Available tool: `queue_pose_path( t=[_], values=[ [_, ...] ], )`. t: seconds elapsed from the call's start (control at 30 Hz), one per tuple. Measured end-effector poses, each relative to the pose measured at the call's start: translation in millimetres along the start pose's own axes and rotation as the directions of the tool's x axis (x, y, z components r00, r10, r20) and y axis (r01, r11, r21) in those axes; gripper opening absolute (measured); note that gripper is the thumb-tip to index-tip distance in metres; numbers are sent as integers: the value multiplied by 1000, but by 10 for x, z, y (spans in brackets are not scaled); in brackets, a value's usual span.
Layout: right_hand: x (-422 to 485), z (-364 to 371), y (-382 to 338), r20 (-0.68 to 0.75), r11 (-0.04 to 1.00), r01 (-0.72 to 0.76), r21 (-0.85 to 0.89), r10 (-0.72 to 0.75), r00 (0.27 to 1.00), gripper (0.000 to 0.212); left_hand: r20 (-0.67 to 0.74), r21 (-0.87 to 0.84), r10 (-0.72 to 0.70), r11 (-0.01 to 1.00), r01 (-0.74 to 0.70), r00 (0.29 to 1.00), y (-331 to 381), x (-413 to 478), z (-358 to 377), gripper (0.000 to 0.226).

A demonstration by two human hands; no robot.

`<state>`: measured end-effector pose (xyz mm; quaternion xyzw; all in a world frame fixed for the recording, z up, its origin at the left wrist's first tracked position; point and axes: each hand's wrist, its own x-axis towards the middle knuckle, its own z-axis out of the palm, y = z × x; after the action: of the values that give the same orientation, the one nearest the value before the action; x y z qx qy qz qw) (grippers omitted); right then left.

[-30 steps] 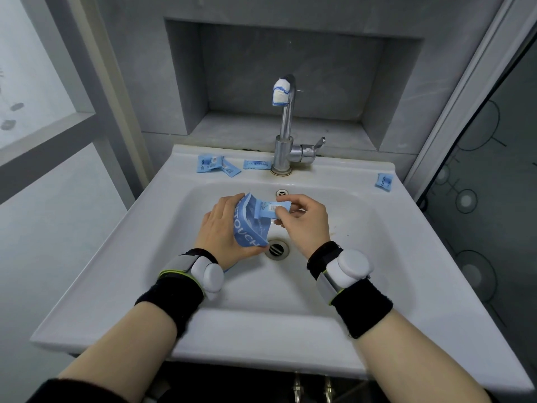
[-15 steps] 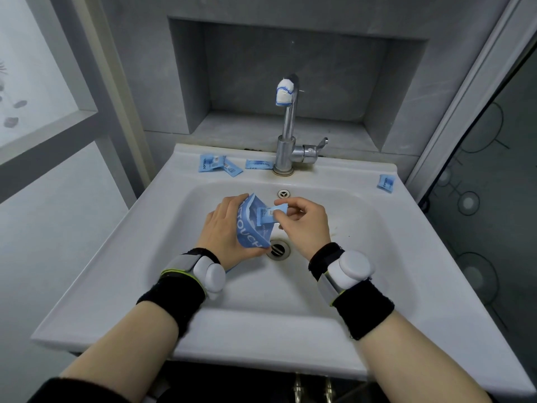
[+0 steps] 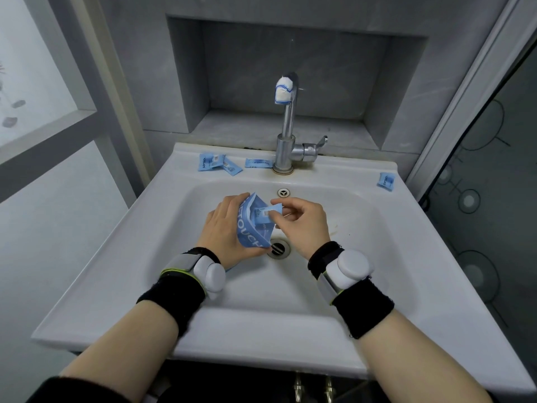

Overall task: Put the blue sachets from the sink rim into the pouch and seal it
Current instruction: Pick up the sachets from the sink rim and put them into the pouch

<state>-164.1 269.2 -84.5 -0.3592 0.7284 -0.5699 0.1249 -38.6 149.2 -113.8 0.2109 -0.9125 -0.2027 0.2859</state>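
Observation:
My left hand (image 3: pixel 223 228) grips an open blue pouch (image 3: pixel 252 232) above the basin, its mouth facing right. My right hand (image 3: pixel 303 225) pinches a blue sachet (image 3: pixel 265 214) that sits partly inside the pouch mouth. On the back rim of the white sink (image 3: pixel 334 173), three blue sachets lie left of the tap: one (image 3: pixel 209 162), a second (image 3: pixel 232 168) touching it, and a third (image 3: pixel 258 163) next to the tap base. Another blue sachet (image 3: pixel 386 181) lies at the rim's back right corner.
A chrome tap (image 3: pixel 286 135) with a wrapped spout stands at the back centre, its lever pointing right. The drain (image 3: pixel 278 248) lies just under the pouch. A grey wall niche is behind the sink, a window frame at left, a glass door at right.
My right hand has pushed the sachet leftward, deeper into the pouch mouth. The left hand and pouch have stayed in place.

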Motion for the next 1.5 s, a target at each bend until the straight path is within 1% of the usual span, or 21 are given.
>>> queue_pose_path(
  t=[0.17, 0.4, 0.63, 0.8, 0.9, 1.13, 1.5],
  values=[
    [-5, 4, -4, 11, 997, -60, 38, 60, 998, 18, -4, 0, 17, 1000, -17, 1000, 38, -1, -24, 107],
    [-26, -3, -40, 31, 996, -72, 49, 70, 997, 16, -11, 12, 39, 999, -39, 999, 77, -3, -31, 104],
    [-33, -17, -62, 56, 997, -64, 35, 62, 996, 20, 8, 56, 58, 997, -58, 998, 64, 10, -24, 106],
    [-40, -16, -49, 75, 994, -104, 43, 101, 992, 25, 19, 66, 58, 996, -60, 998, 56, 9, -24, 108],
    [-41, -16, -48, 85, 992, -111, 55, 106, 991, 25, 27, 64, 57, 996, -59, 998, 51, 13, -26, 108],
    [-54, -1, -34, 84, 996, -79, 40, 75, 994, 17, 69, 110, 80, 990, -87, 994, 77, 18, -40, 110],
    [-56, 18, -25, 101, 997, -71, 12, 69, 992, 14, 61, 105, 75, 991, -81, 995, 114, 15, -63, 109]
  ],
)
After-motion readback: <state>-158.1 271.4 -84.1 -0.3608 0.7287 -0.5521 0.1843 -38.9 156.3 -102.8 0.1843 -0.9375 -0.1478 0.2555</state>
